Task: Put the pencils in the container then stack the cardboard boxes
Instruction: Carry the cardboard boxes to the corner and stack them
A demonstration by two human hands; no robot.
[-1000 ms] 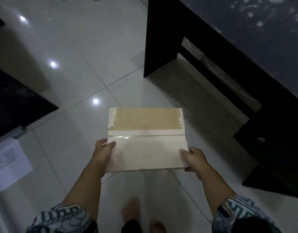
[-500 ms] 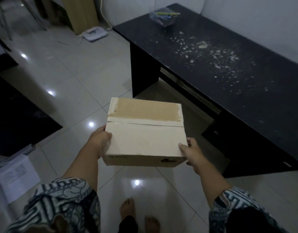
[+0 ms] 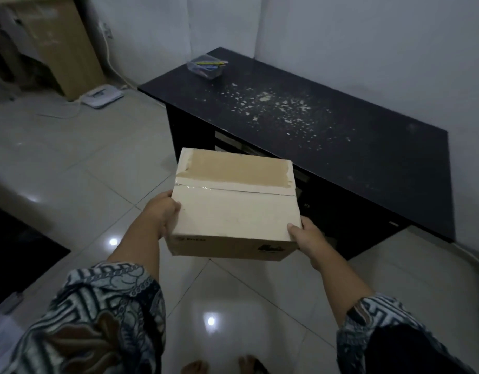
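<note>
A closed cardboard box (image 3: 234, 206) with a torn tape strip across its top is held in the air above the floor, just in front of the black desk (image 3: 354, 147). My left hand (image 3: 161, 214) grips its left side and my right hand (image 3: 305, 237) grips its near right corner. At the desk's far left corner stands a clear plastic container (image 3: 206, 68) with several coloured pencils (image 3: 212, 63) in it. No other cardboard box is in view.
White flecks are scattered over the desk top. A white wall runs behind the desk. A wooden cabinet (image 3: 57, 41) and a white device (image 3: 102, 95) with a cable stand at the far left on the tiled floor. A dark mat (image 3: 14, 255) lies at left.
The view has tilted up from the floor toward the desk. The box, held in both hands, has risen and come closer to the desk front.
</note>
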